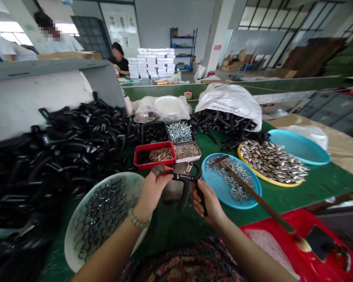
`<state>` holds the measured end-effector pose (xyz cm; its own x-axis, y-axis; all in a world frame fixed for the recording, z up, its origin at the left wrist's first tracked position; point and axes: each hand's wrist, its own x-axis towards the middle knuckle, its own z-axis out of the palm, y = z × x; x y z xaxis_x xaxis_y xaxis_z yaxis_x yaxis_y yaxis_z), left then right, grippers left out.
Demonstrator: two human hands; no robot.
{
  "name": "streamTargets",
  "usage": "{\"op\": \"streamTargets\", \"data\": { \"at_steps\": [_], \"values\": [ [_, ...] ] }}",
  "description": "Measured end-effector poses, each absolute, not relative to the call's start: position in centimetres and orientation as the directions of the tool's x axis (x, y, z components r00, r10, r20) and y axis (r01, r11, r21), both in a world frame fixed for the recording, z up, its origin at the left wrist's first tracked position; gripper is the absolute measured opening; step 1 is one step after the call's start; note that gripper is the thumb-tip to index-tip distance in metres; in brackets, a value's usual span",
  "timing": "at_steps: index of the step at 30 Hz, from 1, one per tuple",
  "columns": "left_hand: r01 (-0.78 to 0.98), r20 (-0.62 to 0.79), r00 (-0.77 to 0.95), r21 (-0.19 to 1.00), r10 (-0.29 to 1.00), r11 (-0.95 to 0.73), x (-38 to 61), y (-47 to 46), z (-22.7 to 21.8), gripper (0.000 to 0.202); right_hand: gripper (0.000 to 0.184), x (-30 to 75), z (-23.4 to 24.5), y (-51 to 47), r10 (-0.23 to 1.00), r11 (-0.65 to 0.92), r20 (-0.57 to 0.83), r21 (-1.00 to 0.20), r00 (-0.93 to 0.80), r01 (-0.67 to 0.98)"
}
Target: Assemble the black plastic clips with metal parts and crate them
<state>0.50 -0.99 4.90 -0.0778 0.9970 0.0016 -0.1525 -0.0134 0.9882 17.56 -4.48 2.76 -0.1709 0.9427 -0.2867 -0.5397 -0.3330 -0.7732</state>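
Above the green table, both hands hold a black hand grip strengthener [184,192] with a small metal spring at its top. My left hand [153,190], wearing a beaded bracelet, pinches its left end between thumb and fingers. One handle hangs down between the hands. My right hand [207,201] is closed round the other handle, which is partly hidden by the fingers. Below and left of my left hand stands a white basin [73,219] of metal rings or springs. To the right of my right hand is a blue tray [207,166] of small metal parts.
A hammer [247,184] lies across the blue tray, its handle reaching past the table edge. Black handles [85,137] are heaped at left. Behind my hands stand a red tray [139,160] and a box of screws [180,132]. A yellow tray [267,180] holds metal cylinders.
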Motion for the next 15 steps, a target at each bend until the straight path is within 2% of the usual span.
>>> {"op": "streamTargets", "data": {
  "at_steps": [5,11,13,15],
  "values": [
    [-0.113,0.018,-0.137,0.993,0.99,-0.034,0.4,-1.9,4.7,0.019,0.039,17.1,3.0,-5.0,0.941,-0.339,-0.286,-0.77,-0.184,-0.541],
    [0.164,0.133,-0.105,0.98,0.985,-0.115,1.1,-4.4,3.7,0.028,0.038,16.3,2.6,-5.0,0.954,-0.3,-0.266,-0.843,-0.139,-0.447],
    [0.275,0.113,-0.057,0.957,0.992,-0.093,1.1,-5.1,3.1,0.032,0.038,16.5,3.4,-4.5,0.954,-0.299,-0.285,-0.916,-0.088,-0.268],
    [0.36,0.039,-0.01,0.933,0.999,-0.032,0.6,-5.6,2.7,0.033,0.034,17.1,5.0,-4.1,0.969,-0.22,-0.23,-0.969,-0.086,0.11]
  ]
}}
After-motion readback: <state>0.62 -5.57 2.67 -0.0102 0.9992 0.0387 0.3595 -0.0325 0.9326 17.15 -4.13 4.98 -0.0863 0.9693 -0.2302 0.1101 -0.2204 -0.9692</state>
